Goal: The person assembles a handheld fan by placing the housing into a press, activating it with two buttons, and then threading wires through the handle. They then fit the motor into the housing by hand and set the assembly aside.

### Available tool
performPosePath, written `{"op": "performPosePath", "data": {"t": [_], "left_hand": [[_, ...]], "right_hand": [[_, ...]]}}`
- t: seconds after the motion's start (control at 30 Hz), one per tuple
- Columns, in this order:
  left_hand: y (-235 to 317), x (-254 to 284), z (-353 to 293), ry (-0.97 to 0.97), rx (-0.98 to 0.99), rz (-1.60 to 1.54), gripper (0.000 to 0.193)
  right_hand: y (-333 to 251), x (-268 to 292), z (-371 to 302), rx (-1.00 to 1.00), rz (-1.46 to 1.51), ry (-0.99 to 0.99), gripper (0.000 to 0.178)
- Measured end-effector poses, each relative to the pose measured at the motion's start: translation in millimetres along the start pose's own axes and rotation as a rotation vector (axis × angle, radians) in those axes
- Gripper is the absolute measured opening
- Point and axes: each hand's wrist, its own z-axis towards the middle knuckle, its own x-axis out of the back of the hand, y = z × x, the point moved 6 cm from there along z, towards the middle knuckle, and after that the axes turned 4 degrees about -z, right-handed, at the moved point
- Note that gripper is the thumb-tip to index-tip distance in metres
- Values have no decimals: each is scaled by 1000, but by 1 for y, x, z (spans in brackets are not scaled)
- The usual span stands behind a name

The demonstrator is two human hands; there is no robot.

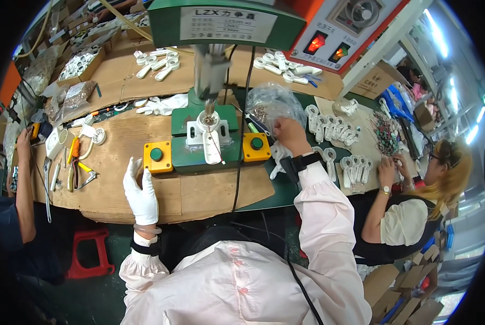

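My left hand (140, 190), in a white glove, is raised just left of a yellow button box (157, 157) with a green button. Its fingers are apart, with nothing in them. A white plastic fan-like part (211, 145) lies in the metal fixture of the green press (177, 130), round head under the ram (209, 76), handle toward me. My bare right hand (292, 136) is at the edge of a clear plastic bag (275, 100), fingers curled; what they hold, if anything, is hidden. Below it lies a white glove (278, 158). A second yellow button box (256, 147) stands left of this hand.
White handled parts (334, 128) lie in rows at right, beside a co-worker (399, 211). Hand tools (73, 162) and another person's arm (24, 179) are at left. A black cable (239, 179) crosses the front edge. A red stool (91, 252) stands below.
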Motion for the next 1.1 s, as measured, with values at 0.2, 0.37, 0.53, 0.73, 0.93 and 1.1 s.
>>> {"op": "performPosePath", "data": {"t": [0.2, 0.37, 0.53, 0.73, 0.93, 1.1], "left_hand": [[0, 7, 0, -18, -8, -35, 46], [1, 14, -1, -39, -5, -2, 45], [4, 16, 1, -39, 0, -5, 44], [3, 15, 0, -50, 8, -36, 44], [3, 21, 4, -37, -8, 9, 45], [4, 18, 5, -36, -12, 8, 47]], "right_hand": [[6, 9, -14, -32, 192, 4, 15], [-2, 16, -20, -77, 226, 47, 15], [-16, 12, -20, 60, -51, 200, 13], [-14, 29, -27, -56, -16, 168, 13], [-104, 116, -48, -20, 621, 298, 13], [-185, 127, -37, 190, 819, 148, 12]]}}
